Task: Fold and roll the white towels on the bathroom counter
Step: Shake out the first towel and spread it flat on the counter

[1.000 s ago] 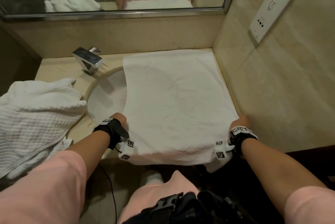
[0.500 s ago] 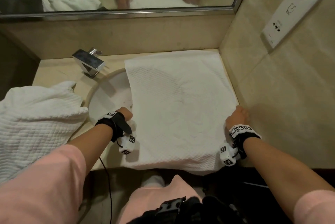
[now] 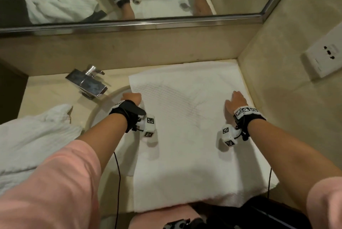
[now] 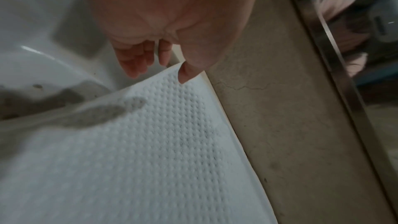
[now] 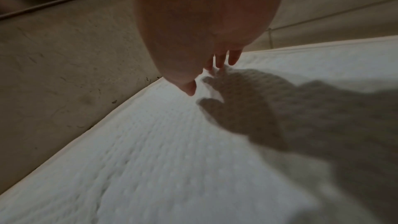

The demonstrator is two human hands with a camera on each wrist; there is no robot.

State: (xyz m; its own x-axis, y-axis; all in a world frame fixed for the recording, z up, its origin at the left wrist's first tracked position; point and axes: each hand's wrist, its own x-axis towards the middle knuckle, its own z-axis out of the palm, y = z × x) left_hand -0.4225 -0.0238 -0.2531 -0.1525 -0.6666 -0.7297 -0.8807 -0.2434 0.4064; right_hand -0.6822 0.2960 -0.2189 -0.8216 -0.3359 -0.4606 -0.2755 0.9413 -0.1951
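My left hand [image 4: 172, 28] has its fingers [image 4: 133, 62] loosely curled, grasping nothing, thumb tip just at the left hem of the towel [image 3: 185, 136]. My right hand [image 3: 236, 102] is released, fingers [image 5: 233, 57] straight and low over the cloth near its right side; I cannot tell if they touch. The towel lies flat on the counter [image 3: 46, 88], its left edge over the sink [image 3: 111, 99], its near edge hanging off. I judge this the smoothing step; next calls for gripping an edge to fold. A crumpled towel [image 3: 33, 140] waits at left.
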